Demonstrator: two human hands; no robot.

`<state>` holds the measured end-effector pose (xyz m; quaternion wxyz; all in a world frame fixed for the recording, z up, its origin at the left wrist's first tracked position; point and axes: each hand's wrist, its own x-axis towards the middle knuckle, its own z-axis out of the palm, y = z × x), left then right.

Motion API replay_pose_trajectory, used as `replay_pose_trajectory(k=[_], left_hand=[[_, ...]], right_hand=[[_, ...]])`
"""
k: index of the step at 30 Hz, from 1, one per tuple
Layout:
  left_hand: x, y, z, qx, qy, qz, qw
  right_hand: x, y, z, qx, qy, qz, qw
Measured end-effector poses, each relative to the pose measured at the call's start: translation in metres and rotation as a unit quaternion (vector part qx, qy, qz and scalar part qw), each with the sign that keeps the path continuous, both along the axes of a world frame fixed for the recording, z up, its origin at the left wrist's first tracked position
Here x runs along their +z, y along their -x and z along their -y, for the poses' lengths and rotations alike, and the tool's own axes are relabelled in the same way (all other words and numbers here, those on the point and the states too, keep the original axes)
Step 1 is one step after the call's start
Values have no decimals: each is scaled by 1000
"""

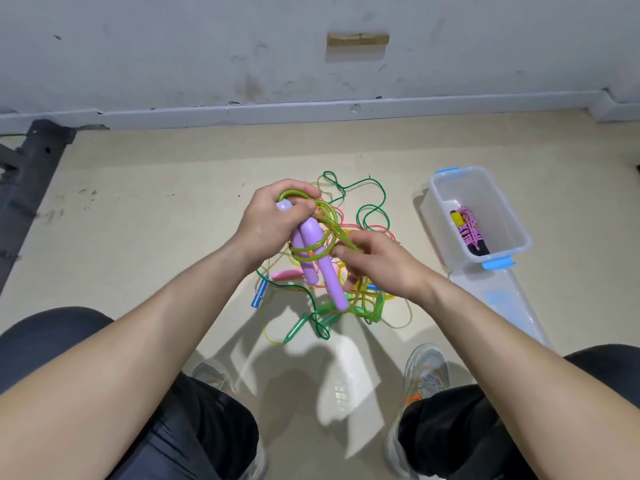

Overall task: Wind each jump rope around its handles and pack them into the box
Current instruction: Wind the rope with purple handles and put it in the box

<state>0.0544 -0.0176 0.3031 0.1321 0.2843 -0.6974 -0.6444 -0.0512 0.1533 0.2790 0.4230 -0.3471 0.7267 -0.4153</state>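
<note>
My left hand (277, 216) grips the upper ends of two purple handles (325, 268) held side by side, pointing down and right. A yellow-green cord (323, 220) loops around them. My right hand (377, 261) pinches that cord just right of the handles. Beneath lies a tangled pile of ropes (367, 216) on the floor, with a blue handle (259, 296), a pink handle (287, 273) and green handles (298, 327). The clear box (519, 237) with blue latches stands to the right; a wound pink rope (469, 228) lies inside it.
The box's clear lid (498, 299) lies on the floor in front of the box. My shoes (427, 375) and knees frame the bottom of the view. A dark metal frame (31, 157) stands at the far left by the wall.
</note>
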Motion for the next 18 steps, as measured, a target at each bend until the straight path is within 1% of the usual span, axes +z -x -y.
replay_pose_trajectory(k=[3,8,10,12,15,18], left_hand=[[1,-1,3,18,-22,6,1000],[1,1,0,36,-52,10,998],[1,3,-2,46,-59,5,997],[0,2,-4,54,-69,2,996],[-3,0,-10,63,-83,5,995],[-5,1,-16,93,-116,11,989]], right_hand=[[5,3,-4,-47,4,52,998],[14,8,-1,-124,67,77,987],[12,5,-1,-148,78,76,983],[10,3,-2,-137,61,53,987],[3,1,-1,-92,6,-29,995],[5,-7,1,-96,-4,-56,994]])
